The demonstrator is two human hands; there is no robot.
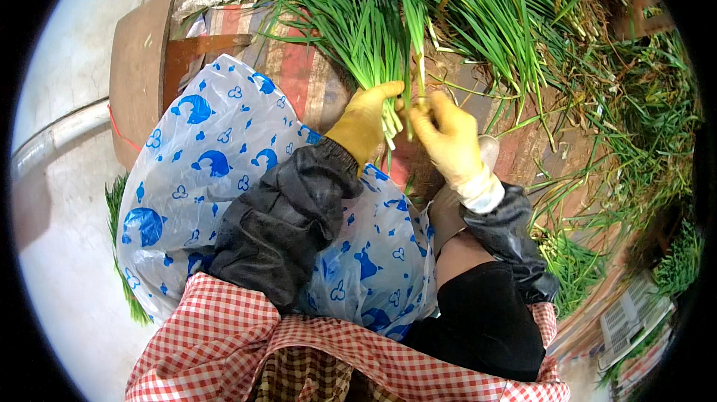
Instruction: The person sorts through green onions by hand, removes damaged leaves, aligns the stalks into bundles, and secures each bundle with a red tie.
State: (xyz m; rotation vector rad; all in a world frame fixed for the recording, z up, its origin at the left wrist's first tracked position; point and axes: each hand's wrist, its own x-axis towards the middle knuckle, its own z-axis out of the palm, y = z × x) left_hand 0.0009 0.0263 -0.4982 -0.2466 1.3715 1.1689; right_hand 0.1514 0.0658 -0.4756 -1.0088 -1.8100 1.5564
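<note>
My left hand (360, 124), in a yellow rubber glove, is closed around a bunch of garlic chives (367, 39). Their pale cut ends stick out below the fingers, and the long green leaves fan away from me. Close beside it, my right hand (452, 135), gloved in yellow too, pinches the lower end of a few slender chive stalks (420, 66) with thumb and fingers. These stalks point upward alongside the bunch, a small gap apart from it near the hands. Dark sleeve covers reach down to both gloves.
A large heap of loose chives (493, 21) spreads over the striped sheet (295, 66) ahead and to the right. White plastic with blue prints (216, 133) drapes my lap. A brown board (138, 81) stands at the left; a printed paper (633, 318) lies at the lower right.
</note>
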